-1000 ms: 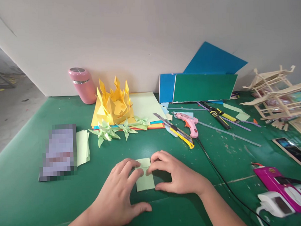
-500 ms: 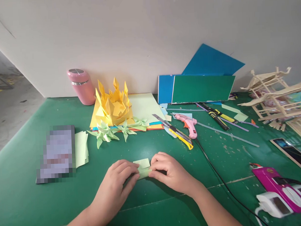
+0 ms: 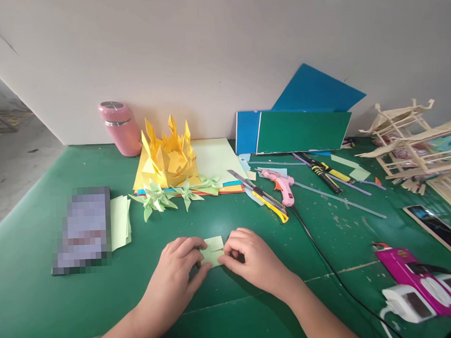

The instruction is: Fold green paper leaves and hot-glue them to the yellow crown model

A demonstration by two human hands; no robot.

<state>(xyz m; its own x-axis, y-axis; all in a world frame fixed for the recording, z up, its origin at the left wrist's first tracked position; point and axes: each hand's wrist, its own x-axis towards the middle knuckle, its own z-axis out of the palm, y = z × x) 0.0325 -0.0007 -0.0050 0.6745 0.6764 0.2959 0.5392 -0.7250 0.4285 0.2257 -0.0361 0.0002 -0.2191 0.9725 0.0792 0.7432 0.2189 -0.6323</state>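
Between my hands, on the green tabletop, lies a small piece of light green paper (image 3: 213, 258) with a fold running across it. My left hand (image 3: 180, 266) grips its left edge between thumb and curled fingers. At the right edge, my right hand (image 3: 248, 254) pinches the paper with thumb and forefinger. Beyond them, several folded green paper flowers (image 3: 158, 198) rest in front of a yellow folded-paper crown shape (image 3: 169, 161). Both hands partly cover the paper's sides.
A utility knife (image 3: 269, 202) and a pink glue gun (image 3: 281, 184) lie ahead to the right, its cord trailing toward me. On the left are a tablet-like device (image 3: 85, 228) and green sheets (image 3: 120, 222). A pink flask (image 3: 122, 130) stands behind; a magenta power strip (image 3: 410, 271) lies right.
The paper's near part, raised and curled before, now lies flatter with its folded layer showing. Both hands keep nearly the same place, with only slight finger movement.
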